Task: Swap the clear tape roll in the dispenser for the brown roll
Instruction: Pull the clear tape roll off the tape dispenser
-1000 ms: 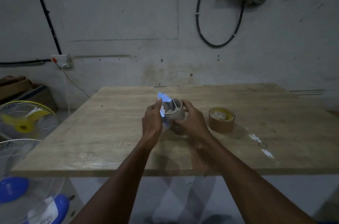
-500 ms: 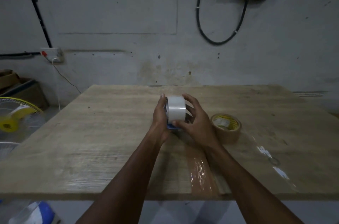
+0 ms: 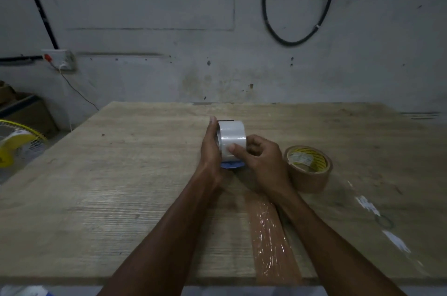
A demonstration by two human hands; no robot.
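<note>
While both our hands meet near the middle of the bench (image 3: 121, 198), we hold the clear tape roll (image 3: 232, 137) standing on edge between them, its broad band facing us. Our left hand (image 3: 211, 150) lies flat against the roll's left face at nine o'clock, its fingers (image 3: 212, 126) stretched up along the side and pressing it. Our right hand (image 3: 262, 162) sits at four o'clock from the roll, its thumb laid on the front of the band low down and the other fingers curled around the right side, so this hand grasps the roll too. A blue piece of the dispenser (image 3: 231, 165) shows just under the roll at six o'clock, between our two wrists; most of it is hidden, and we cannot tell whether the roll is seated on it. The brown roll (image 3: 312, 174) lies flat on the bench at three o'clock from our right hand, just beside it, with a yellow-printed core facing up. A strip of brown tape (image 3: 271, 240) is stuck to the bench at six o'clock, running between our forearms toward the near edge.
</note>
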